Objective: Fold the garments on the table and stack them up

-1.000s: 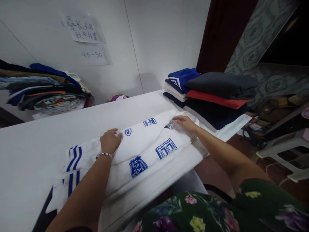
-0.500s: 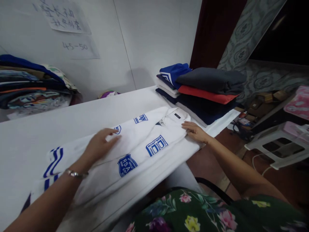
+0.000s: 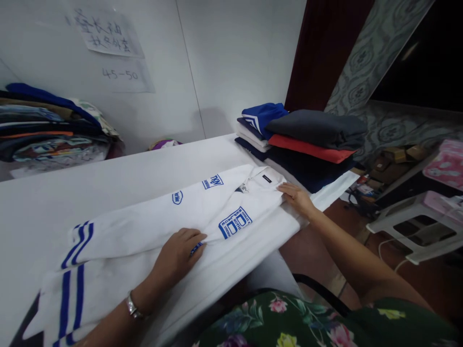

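A white jacket with blue printed patches and blue cuff stripes lies on the white table, its collar at the right and its sleeves stretched to the left. My left hand is closed on the front of the jacket, gathering cloth near its middle and covering most of a blue badge. At the collar end, the fingers of my right hand pinch the jacket's near shoulder edge. A small dark label shows inside the neck.
Folded clothes are stacked at the table's back right. Another clothes pile stands at the far left, by the wall. Handwritten paper hangs on the wall. A white plastic stool stands at the right, beyond the table.
My left hand has come down from above the far sleeve toward the near side and closed on the jacket front. My right hand has stayed at the collar end.
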Tool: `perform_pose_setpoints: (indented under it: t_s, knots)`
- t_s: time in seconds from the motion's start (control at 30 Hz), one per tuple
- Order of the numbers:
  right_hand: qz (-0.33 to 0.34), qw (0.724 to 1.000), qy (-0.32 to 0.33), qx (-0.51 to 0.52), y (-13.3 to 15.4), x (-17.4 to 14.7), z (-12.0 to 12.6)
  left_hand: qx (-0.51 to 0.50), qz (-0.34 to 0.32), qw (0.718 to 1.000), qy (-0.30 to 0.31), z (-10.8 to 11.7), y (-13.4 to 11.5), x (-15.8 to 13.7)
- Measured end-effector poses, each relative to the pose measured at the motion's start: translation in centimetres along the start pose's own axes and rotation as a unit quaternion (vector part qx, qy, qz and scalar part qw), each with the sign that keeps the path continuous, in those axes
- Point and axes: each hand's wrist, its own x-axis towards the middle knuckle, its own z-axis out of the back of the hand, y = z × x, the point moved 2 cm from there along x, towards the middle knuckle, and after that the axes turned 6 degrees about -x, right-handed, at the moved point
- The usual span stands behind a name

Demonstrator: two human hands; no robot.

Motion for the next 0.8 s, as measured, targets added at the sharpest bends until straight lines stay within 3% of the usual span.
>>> perform_pose_setpoints:
  t_s: [0.07,0.23,0.33,0.43,0.53,0.63,0.7,0.8]
  knots:
    - [0.006,1.000,-0.014,0.002,-0.4,-0.2,-0.5,0.012,-0.026,0.999,-0.021,-0.3,-0.2,-0.3]
    - [0.025,0.999,0.024,0.005,-1.1,-0.9,-1.5,0.031,-0.068,0.995,-0.069,-0.8,-0.5,-0.9]
    - [0.010,0.999,0.020,-0.022,0.0,-0.7,-1.3,0.034,-0.066,0.994,-0.077,-0.9,-0.6,-1.0]
    - [0.045,0.999,0.022,0.000,3.7,0.1,-1.1,0.029,-0.059,0.995,-0.076,-0.9,-0.8,-0.9]
    - [0.122,0.988,0.071,0.068,9.4,1.6,-1.8,0.018,-0.050,0.996,-0.070,-0.7,-0.9,-0.8]
    - [0.162,0.977,0.117,0.072,14.4,4.0,-3.4,0.001,-0.042,0.997,-0.069,-0.4,-1.2,-0.8]
    - [0.172,0.973,0.150,0.044,16.4,5.5,-4.8,-0.019,-0.036,0.997,-0.068,-0.2,-1.3,-0.8]
    - [0.157,0.964,0.215,0.000,17.1,6.9,-6.9,-0.041,-0.008,0.996,-0.076,0.4,-1.2,-1.0]
